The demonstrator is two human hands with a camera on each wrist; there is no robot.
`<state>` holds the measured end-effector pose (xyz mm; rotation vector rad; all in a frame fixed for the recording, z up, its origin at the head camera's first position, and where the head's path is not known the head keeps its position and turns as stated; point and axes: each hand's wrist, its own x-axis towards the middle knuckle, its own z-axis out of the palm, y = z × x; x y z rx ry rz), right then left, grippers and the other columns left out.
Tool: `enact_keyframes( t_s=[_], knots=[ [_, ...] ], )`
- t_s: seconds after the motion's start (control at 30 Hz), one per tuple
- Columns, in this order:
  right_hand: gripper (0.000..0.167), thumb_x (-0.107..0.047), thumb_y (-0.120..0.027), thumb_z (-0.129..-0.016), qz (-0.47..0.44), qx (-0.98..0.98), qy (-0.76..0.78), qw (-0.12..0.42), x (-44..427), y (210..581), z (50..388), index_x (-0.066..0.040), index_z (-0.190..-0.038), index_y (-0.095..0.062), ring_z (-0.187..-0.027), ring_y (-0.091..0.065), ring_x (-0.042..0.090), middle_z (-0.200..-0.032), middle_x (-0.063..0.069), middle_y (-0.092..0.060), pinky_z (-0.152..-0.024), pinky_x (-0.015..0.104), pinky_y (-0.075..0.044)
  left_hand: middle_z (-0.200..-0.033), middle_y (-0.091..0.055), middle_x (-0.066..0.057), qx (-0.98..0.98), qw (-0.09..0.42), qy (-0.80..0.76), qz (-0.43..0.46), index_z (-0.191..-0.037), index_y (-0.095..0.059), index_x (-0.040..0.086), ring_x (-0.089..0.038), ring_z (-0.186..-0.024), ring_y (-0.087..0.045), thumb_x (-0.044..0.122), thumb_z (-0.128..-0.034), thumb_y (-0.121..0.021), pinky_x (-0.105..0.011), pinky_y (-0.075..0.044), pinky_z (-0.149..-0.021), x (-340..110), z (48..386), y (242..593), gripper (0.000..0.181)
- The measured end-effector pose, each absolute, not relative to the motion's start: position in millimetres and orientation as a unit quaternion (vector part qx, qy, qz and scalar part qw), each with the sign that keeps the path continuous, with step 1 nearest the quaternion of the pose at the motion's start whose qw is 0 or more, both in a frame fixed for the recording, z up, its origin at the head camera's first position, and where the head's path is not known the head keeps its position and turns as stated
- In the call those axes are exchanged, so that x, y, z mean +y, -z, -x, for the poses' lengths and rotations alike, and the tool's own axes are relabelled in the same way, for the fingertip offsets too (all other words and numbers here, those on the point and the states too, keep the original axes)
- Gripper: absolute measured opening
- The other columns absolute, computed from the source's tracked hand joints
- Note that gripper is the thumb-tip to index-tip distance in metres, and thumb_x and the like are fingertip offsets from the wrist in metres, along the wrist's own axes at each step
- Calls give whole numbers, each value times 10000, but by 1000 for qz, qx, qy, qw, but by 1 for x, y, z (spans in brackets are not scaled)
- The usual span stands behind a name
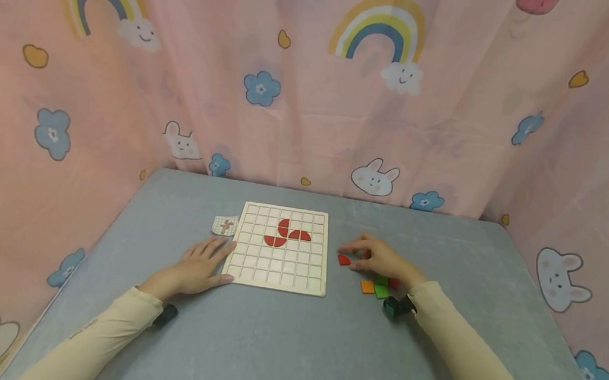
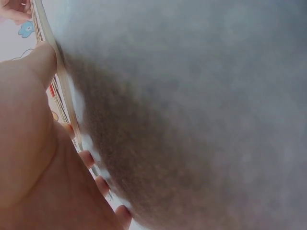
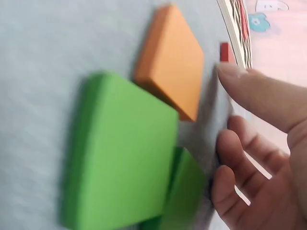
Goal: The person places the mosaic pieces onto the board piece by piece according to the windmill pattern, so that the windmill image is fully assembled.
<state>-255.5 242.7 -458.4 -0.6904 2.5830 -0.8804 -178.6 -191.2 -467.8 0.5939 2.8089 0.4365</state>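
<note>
A white gridded board lies on the table with several red quarter-round tiles set near its middle in a pinwheel-like shape. My left hand rests spread at the board's lower left, thumb at the corner and fingertips along the edge. Right of the board, my right hand pinches a red quarter-round tile between thumb and forefinger, low over the table. Below that hand are an orange tile, a green tile and another green one, with part of a red tile beside them.
A small pattern card with a red figure on a grid lies against the board's left side. The grey table is bounded at the back and sides by a pink printed curtain.
</note>
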Motion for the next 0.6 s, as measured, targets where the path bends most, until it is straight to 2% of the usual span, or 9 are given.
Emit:
enact_keyframes(
  t_s=[0.23,0.4,0.6],
  knots=[
    [345,-192,-751,-881,253,903,295,185,241,457,265,-291,-1211,-724,-956,-491,187,-1068,32,-602,-819,308,-418,-1637,-178,-201,961,116,-147,-202,-1580,-220,92,-469,-1510,-140,488,-989,-534,-681,-148,-1174,-191,179,467,778],
    [327,-193,-762,-870,237,903,295,201,240,459,268,-317,-1172,-741,-956,-493,188,-1031,3,-618,-825,313,-417,-1640,-174,-199,961,116,-144,-204,-1581,-216,97,-467,-1511,-139,492,-990,-530,-683,-150,-1172,-192,179,468,777],
    [332,-186,-764,-866,230,902,303,205,239,459,268,-300,-1176,-742,-942,-483,198,-989,13,-599,-788,316,-407,-1639,-178,-202,961,117,-146,-204,-1580,-216,93,-472,-1508,-147,488,-991,-532,-688,-163,-1164,-192,178,467,776]
  ],
)
